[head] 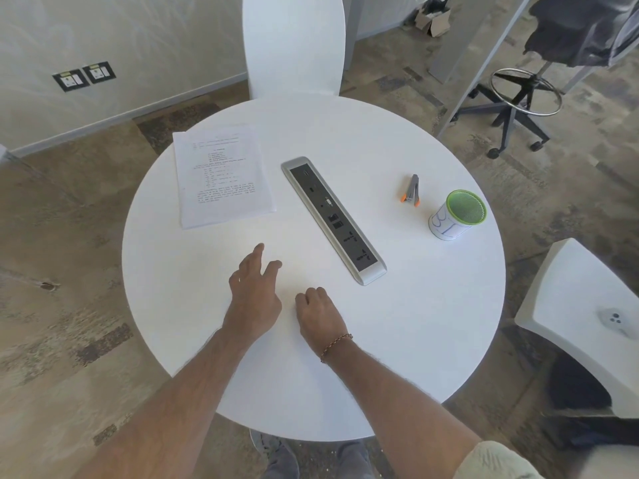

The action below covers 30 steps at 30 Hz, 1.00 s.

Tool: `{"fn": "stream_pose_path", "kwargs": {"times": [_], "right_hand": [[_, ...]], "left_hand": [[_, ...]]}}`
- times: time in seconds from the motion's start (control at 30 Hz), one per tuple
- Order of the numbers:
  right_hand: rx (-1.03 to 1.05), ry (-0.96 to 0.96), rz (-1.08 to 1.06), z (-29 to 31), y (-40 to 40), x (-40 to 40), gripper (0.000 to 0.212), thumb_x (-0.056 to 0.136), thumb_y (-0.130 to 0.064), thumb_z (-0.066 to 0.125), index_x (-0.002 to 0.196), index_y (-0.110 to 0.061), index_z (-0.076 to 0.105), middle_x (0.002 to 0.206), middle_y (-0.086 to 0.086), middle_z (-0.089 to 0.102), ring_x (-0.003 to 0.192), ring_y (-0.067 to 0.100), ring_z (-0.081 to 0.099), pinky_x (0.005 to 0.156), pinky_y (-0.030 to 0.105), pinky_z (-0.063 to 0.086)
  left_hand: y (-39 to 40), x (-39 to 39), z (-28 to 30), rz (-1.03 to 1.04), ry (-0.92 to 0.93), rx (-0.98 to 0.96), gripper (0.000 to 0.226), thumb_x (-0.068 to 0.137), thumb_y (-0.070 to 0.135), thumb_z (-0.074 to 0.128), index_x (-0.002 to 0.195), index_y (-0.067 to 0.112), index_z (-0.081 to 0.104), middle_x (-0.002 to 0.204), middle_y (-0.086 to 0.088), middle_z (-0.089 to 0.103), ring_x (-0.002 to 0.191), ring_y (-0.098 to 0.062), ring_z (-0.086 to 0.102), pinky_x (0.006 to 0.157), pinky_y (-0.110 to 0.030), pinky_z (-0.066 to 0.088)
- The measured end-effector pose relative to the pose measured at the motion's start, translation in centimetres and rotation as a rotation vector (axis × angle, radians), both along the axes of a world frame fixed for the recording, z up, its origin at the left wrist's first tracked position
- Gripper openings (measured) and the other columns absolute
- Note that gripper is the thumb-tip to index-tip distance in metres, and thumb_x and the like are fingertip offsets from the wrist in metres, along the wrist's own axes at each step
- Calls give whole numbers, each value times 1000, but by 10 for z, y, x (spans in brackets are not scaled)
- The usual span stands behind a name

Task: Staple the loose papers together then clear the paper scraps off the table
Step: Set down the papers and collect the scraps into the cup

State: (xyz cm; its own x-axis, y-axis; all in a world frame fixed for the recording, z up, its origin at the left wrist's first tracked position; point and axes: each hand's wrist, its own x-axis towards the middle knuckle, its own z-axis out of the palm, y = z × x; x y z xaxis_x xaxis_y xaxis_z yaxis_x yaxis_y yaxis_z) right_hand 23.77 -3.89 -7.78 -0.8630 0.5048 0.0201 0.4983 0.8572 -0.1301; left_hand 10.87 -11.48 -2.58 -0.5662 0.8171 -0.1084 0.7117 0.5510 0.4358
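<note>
A stack of printed papers (223, 174) lies flat at the far left of the round white table (432, 323). A grey stapler with orange tips (411, 190) rests at the right, beside a green-rimmed cup (456, 219). My left hand (256, 295) hovers low over the table's near middle with fingers spread and nothing in it. My right hand (320, 314) rests just right of it, fingers curled under into a loose fist; nothing shows in it. No paper scraps are visible on the tabletop.
A silver power and socket strip (333, 219) runs diagonally across the table's centre. A white chair back (294, 46) stands at the far side, another white chair (587, 323) at the right. An office stool (522, 98) stands farther back right.
</note>
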Motion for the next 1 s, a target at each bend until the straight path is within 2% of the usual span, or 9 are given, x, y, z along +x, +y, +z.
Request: {"fn": "stream_pose_path", "kwargs": {"times": [0.1, 0.17, 0.23, 0.3, 0.47, 0.73, 0.87, 1.0], "right_hand": [[-63, -29, -29, 4, 1, -2, 30, 49, 15, 41, 64, -9, 51, 60, 7, 48, 55, 23, 48, 48, 27, 33], [-222, -21, -60, 4, 3, -3, 30, 51, 20, 52, 69, -4, 55, 65, 13, 52, 60, 29, 52, 50, 29, 33], [-380, 23, -139, 4, 12, -5, 24, 70, 16, 52, 85, 1, 62, 82, 17, 59, 76, 33, 55, 60, 36, 42], [-525, 68, -238, 5, 19, -2, 22, 83, 6, 48, 92, -4, 65, 90, 13, 63, 84, 31, 57, 72, 40, 48], [-680, 235, -443, 13, 27, 15, 22, 86, -2, 52, 94, -9, 71, 92, 5, 72, 85, 21, 63, 76, 31, 52], [-599, 98, -268, 13, 13, 7, 16, 84, -7, 57, 87, -12, 72, 87, 6, 62, 82, 25, 57, 71, 34, 49], [-501, 85, -219, 11, 7, 2, 19, 85, -1, 52, 86, -9, 69, 85, 7, 60, 86, 26, 54, 71, 38, 49], [-393, 73, -179, 8, 8, -3, 16, 81, 6, 52, 82, -2, 66, 78, 13, 57, 79, 32, 54, 61, 41, 50]], "left_hand": [[0, 0, -1, 1, 3, 5, 63, 75, -13, 51, 133, 10, 57, 162, -20, 25, 146, -37, 27, 109, -55, 31], [1, 0, -1, -3, 3, 5, 63, 74, -13, 51, 133, 10, 57, 161, -20, 26, 145, -38, 28, 108, -55, 32], [2, 0, -2, -3, 0, 0, 63, 75, -14, 50, 133, 10, 57, 161, -20, 25, 145, -38, 27, 109, -55, 30], [1, 1, -4, 0, -2, 2, 63, 75, -14, 49, 134, 10, 56, 162, -20, 24, 145, -38, 27, 110, -55, 29], [0, 1, -6, 2, -3, -6, 64, 76, -14, 50, 134, 11, 56, 161, -19, 24, 144, -36, 27, 109, -54, 30], [1, -1, -3, -4, 0, -20, 63, 76, -12, 50, 135, 11, 55, 162, -19, 23, 144, -37, 26, 110, -54, 30], [0, -3, -3, 4, 5, -26, 63, 76, -11, 50, 135, 11, 55, 162, -18, 23, 145, -36, 26, 110, -53, 30], [-2, -4, -3, 2, 6, -30, 63, 76, -11, 51, 135, 11, 56, 162, -18, 23, 145, -36, 26, 109, -54, 31]]}}
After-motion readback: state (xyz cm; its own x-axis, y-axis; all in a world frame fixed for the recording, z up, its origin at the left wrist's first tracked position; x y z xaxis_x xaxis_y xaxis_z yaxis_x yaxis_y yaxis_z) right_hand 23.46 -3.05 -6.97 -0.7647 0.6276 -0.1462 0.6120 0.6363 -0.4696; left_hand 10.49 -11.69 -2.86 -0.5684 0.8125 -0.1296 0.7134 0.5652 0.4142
